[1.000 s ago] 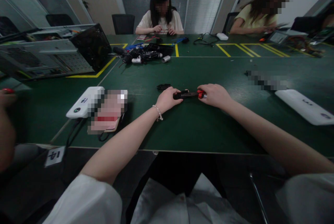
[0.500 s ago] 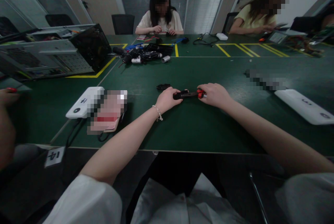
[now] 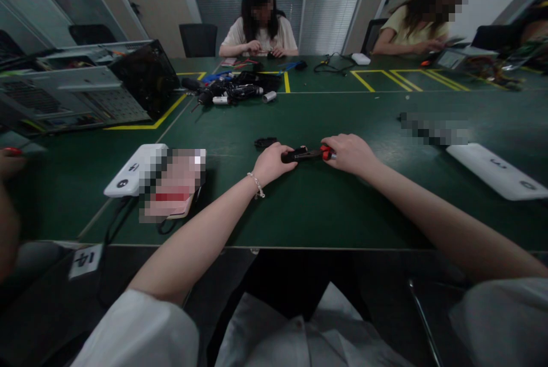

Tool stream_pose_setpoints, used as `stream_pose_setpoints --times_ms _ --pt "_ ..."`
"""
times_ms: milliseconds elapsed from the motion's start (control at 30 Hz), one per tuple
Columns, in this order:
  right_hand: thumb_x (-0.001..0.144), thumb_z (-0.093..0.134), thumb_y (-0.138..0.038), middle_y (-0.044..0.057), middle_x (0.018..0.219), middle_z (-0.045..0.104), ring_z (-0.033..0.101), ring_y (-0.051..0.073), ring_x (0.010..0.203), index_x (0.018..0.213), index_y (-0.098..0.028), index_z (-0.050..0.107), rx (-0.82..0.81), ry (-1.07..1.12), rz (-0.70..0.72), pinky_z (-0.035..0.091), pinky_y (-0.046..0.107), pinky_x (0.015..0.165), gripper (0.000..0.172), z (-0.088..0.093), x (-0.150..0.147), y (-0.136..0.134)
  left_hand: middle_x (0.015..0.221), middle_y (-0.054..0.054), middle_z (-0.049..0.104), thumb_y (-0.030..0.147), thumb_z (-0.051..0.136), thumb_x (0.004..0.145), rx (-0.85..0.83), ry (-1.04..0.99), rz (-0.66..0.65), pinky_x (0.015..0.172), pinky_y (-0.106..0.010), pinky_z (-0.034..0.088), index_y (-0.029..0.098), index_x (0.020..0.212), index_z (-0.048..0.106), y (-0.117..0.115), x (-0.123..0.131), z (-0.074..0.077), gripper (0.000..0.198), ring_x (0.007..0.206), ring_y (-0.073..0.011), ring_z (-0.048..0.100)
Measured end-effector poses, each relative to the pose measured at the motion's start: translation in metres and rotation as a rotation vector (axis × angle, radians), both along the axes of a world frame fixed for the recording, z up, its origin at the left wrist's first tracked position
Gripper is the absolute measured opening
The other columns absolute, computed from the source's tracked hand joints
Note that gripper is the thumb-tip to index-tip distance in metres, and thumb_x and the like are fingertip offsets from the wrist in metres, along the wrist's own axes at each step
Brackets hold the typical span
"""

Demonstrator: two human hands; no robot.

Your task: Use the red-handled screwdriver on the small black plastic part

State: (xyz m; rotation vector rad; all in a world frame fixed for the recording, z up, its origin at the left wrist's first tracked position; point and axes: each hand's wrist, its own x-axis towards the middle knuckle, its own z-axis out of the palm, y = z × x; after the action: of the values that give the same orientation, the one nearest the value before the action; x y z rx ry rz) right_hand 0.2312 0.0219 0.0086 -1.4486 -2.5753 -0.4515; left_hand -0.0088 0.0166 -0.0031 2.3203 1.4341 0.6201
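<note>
Closed around a small black plastic part (image 3: 291, 156) is my left hand (image 3: 273, 161), low over the green table. My right hand (image 3: 349, 152) grips red-handled pliers (image 3: 327, 153) whose dark jaws reach left to the black part. Jaws and part meet between my two hands; whether the jaws bite on it I cannot make out. Just behind my left hand lies another small black piece (image 3: 265, 142) on the tabletop.
On the left are a white power bank (image 3: 135, 170), a pink phone-like item (image 3: 173, 184) and an opened computer case (image 3: 85, 90). Cables and parts (image 3: 233, 90) lie in a heap ahead. Another white power bank (image 3: 496, 170) is on the right. Co-workers sit across and at left.
The whole view has shifted slightly. My hands keep the same hold on the black part and the pliers, with almost no movement between them.
</note>
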Motion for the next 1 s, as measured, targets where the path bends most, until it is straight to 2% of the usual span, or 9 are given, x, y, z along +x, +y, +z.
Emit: stream_pose_setpoints --times_ms 200,533,800,1000 --pt "0.080 0.050 -0.042 0.010 0.099 0.068 0.062 0.024 0.086 0.109 -0.016 0.062 -0.088 0.054 -0.033 0.047 0.037 0.075 0.040 -0.0027 -0.0003 0.0010 0.098 -0.007 0.063 0.035 0.064 0.077 -0.008 -0.005 0.004 0.076 -0.030 0.048 0.016 0.108 0.067 -0.0003 0.0007 0.0009 0.037 0.084 -0.0185 0.060" --pt "0.080 0.049 -0.039 0.013 0.095 0.068 0.062 0.025 0.086 0.109 -0.012 0.062 0.013 -0.013 0.002 0.046 0.038 0.074 0.041 -0.0003 -0.0003 0.0000 0.098 -0.007 0.062 0.035 0.065 0.077 -0.009 -0.014 0.002 0.074 -0.030 0.047 0.017 0.107 0.067 -0.0015 0.0005 0.0018 0.035 0.084 -0.0187 0.060" --pt "0.080 0.049 -0.040 0.011 0.096 0.069 0.062 0.024 0.084 0.107 -0.015 0.062 -0.039 0.045 -0.014 0.045 0.037 0.074 0.039 -0.0041 0.0009 0.0020 0.096 -0.007 0.062 0.033 0.065 0.076 0.009 -0.011 -0.007 0.077 -0.032 0.048 0.017 0.106 0.067 0.0000 0.0002 0.0000 0.034 0.084 -0.0186 0.060" --pt "0.081 0.048 -0.040 0.013 0.096 0.068 0.061 0.025 0.085 0.109 -0.012 0.062 0.011 0.014 0.016 0.045 0.038 0.075 0.042 -0.0022 0.0010 0.0009 0.097 -0.007 0.063 0.034 0.065 0.076 0.003 -0.016 -0.006 0.077 -0.032 0.048 0.017 0.106 0.067 -0.0005 0.0003 0.0011 0.035 0.083 -0.0186 0.060"
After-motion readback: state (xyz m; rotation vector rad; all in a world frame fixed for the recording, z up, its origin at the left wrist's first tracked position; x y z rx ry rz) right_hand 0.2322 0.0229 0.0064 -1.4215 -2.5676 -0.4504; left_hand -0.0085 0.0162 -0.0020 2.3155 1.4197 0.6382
